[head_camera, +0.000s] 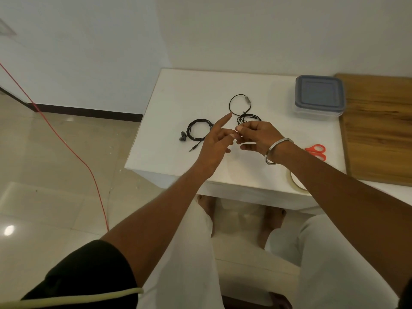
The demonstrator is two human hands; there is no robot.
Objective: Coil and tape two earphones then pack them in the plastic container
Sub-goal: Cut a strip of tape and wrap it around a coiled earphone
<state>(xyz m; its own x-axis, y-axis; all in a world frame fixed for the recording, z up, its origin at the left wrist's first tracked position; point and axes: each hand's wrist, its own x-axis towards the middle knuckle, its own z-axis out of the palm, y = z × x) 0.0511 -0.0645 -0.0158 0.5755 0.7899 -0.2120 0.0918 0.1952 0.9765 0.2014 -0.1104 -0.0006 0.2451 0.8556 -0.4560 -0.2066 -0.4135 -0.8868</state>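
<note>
One black earphone [199, 130] lies coiled on the white table [169, 112], its buds and jack sticking out at the left. The second black earphone [239, 104] is in loose loops further back, and its lower loops rise from my right hand [256, 137], which pinches the cable at the fingertips. My left hand [215, 142] meets it fingertip to fingertip: the thumb and a finger pinch the same spot while the index finger points straight up. The plastic container [318, 95], with its grey-blue lid on, stands at the table's far right.
Orange-handled scissors [316, 150] lie right of my right wrist. A tape roll [295, 181] sits at the table's front edge, partly hidden by my right forearm. A wooden board [379, 128] adjoins the table on the right. A red cord [66, 143] crosses the floor at left.
</note>
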